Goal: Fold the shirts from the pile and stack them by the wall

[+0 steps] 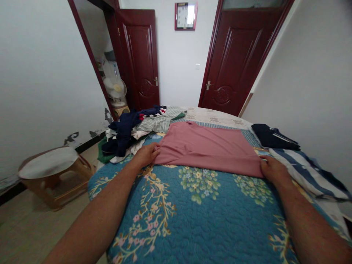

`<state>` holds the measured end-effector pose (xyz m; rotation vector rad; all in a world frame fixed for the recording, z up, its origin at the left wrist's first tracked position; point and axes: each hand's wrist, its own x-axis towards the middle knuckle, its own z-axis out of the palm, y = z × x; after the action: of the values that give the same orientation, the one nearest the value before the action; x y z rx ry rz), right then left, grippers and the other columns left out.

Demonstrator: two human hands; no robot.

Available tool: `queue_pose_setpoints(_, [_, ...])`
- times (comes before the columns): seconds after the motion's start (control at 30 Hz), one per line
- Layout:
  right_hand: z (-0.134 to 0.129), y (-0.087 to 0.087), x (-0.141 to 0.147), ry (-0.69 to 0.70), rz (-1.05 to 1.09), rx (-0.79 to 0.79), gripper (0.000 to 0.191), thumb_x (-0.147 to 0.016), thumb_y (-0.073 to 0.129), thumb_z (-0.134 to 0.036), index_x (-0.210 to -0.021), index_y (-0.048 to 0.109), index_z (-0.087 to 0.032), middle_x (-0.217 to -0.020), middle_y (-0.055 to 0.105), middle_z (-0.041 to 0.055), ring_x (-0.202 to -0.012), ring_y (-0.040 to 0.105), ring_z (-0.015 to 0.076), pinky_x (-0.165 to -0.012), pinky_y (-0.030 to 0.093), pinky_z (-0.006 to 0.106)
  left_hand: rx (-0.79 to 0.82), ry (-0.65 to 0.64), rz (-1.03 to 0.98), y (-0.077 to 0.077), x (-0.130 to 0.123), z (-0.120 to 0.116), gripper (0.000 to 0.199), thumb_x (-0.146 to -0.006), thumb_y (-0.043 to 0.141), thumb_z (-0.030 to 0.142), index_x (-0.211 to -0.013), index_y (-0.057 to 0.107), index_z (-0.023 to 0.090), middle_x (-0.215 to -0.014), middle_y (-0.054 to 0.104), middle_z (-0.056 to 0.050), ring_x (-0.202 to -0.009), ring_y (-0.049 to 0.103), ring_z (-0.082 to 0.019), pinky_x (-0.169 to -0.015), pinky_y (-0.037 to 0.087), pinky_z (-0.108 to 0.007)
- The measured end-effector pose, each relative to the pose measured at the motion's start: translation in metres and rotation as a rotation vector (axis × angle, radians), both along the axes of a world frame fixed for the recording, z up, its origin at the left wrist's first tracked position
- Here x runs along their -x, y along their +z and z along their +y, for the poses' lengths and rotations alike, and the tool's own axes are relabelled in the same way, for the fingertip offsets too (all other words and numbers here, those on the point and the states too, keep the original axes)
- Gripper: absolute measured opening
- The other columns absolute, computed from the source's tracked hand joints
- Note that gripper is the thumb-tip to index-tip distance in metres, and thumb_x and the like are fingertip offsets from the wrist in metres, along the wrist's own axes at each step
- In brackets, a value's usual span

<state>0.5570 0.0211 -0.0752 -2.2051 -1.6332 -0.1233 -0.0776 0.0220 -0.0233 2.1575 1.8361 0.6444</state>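
Observation:
A pink garment [209, 146], partly folded into a wide rectangle with some creases, lies across the blue floral quilted cover [220, 220]. My left hand [147, 153] pinches its near left corner. At the near right corner my right hand [272, 169] grips the edge, fingers closed on the fabric. Between both hands the near edge runs fairly straight. Whether the garment is a shirt or something else I cannot tell.
A heap of loose clothes [123, 132] lies to the left. Folded dark clothing [273, 137] and a striped garment [310, 172] rest at the right. A stool [49, 161] stands on the floor at left; two dark red doors [140, 55] are behind.

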Motion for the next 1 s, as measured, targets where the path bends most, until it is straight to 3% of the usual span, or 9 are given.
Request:
queue_pose_setpoints(0.2, [0.000,0.004,0.000,-0.003,-0.049,0.022,0.050,-0.088,0.050,-0.038,-0.121,0.081,-0.016,-0.112,0.080,0.0198,-0.105,0.074,0.0385,-0.093,0.057,0.048,0.015,0.089,0.231,-0.007,0.004,0.008,0.036,-0.103,0.050,0.039,-0.128,0.071,0.026,-0.105,0.080,-0.012,-0.099,0.073,-0.030,-0.084,0.049,-0.037])
queue_pose_setpoints(0.4, [0.003,0.004,0.000,-0.050,-0.084,0.117,0.046,-0.084,0.053,-0.036,-0.111,0.084,-0.016,-0.106,0.080,0.0227,-0.094,0.076,0.0376,-0.088,0.058,0.049,0.043,0.125,0.271,0.001,0.005,0.006,0.026,-0.098,0.056,0.041,-0.113,0.074,0.029,-0.104,0.081,-0.010,-0.095,0.074,-0.030,-0.083,0.050,-0.036])
queue_pose_setpoints(0.53, [-0.001,0.002,0.000,-0.066,-0.110,0.118,0.035,-0.084,0.056,-0.034,-0.098,0.084,-0.017,-0.096,0.079,0.0247,-0.086,0.076,0.0376,-0.083,0.059,0.051,0.069,0.138,0.338,0.008,0.005,0.003,0.027,-0.096,0.058,0.039,-0.114,0.076,0.029,-0.108,0.081,-0.012,-0.097,0.075,-0.032,-0.084,0.051,-0.039])
queue_pose_setpoints(0.7, [-0.011,0.019,0.020,-0.166,-0.105,0.146,0.042,-0.085,0.059,-0.025,-0.120,0.080,-0.014,-0.116,0.075,0.0300,-0.104,0.074,0.0451,-0.091,0.057,0.060,0.014,0.167,0.390,0.019,-0.009,0.014,0.038,-0.097,0.055,0.043,-0.124,0.076,0.026,-0.116,0.080,-0.018,-0.104,0.075,-0.037,-0.087,0.052,-0.043])
queue_pose_setpoints(0.87, [-0.007,0.029,0.057,0.176,-0.226,-0.023,0.039,-0.098,0.053,-0.026,-0.128,0.076,-0.016,-0.121,0.075,0.0209,-0.117,0.070,0.0332,-0.107,0.051,0.044,-0.107,0.000,0.269,0.023,-0.044,0.042,0.040,-0.098,0.055,0.031,-0.129,0.077,0.023,-0.128,0.077,-0.017,-0.118,0.072,-0.032,-0.098,0.052,-0.038])
queue_pose_setpoints(1.0, [-0.003,0.025,0.089,0.357,-0.249,0.033,0.035,-0.103,0.048,-0.024,-0.123,0.076,-0.016,-0.121,0.075,0.0174,-0.116,0.069,0.0277,-0.106,0.048,0.037,-0.050,-0.145,0.271,0.015,-0.072,0.060,0.030,-0.096,0.060,0.029,-0.118,0.081,0.024,-0.122,0.079,-0.013,-0.112,0.072,-0.028,-0.096,0.052,-0.034])
